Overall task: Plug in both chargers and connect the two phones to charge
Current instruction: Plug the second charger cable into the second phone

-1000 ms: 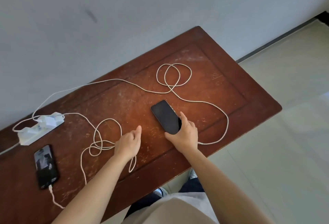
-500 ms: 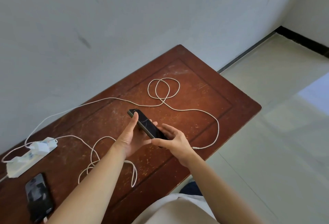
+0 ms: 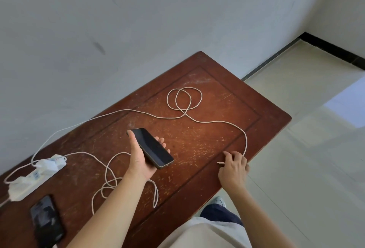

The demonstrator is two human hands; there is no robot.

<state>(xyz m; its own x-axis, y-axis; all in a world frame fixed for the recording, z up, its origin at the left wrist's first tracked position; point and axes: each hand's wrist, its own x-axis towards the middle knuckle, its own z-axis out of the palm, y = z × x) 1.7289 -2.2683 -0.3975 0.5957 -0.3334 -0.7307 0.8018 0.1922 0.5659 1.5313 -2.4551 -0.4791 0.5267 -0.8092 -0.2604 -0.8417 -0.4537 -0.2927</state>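
The left hand [image 3: 141, 157] holds a dark phone [image 3: 152, 147] above the wooden table [image 3: 217, 143], palm up, thumb along the phone's left edge and fingertips showing past its right edge; the screen faces up and is dark; the phone's long axis runs on a diagonal, its far end pointing up and to the left toward the wall [image 3: 138, 20], its near end pointing down and to the right toward the table's front edge. The right hand [image 3: 234, 166] rests at the front edge of the table, fingers curled down around the free end of a white cable [image 3: 213, 121]; the small connector [image 3: 220, 163] sticks out to the left of the fingers, pointing left toward the held phone but well apart from it; whether the grip is tight I cannot tell. That cable runs up from the hand, curves back across the table, makes a double loop near the far side, then trails left to a white power strip [image 3: 33, 176] where two white chargers [image 3: 50, 164] sit plugged in. A second phone [image 3: 46, 221] lies flat near the strip, screen up, long axis roughly toward the viewer; a second cable [image 3: 110, 178] lies in loose coils between it and the left forearm; its join to that phone is hidden at the frame's lower edge.
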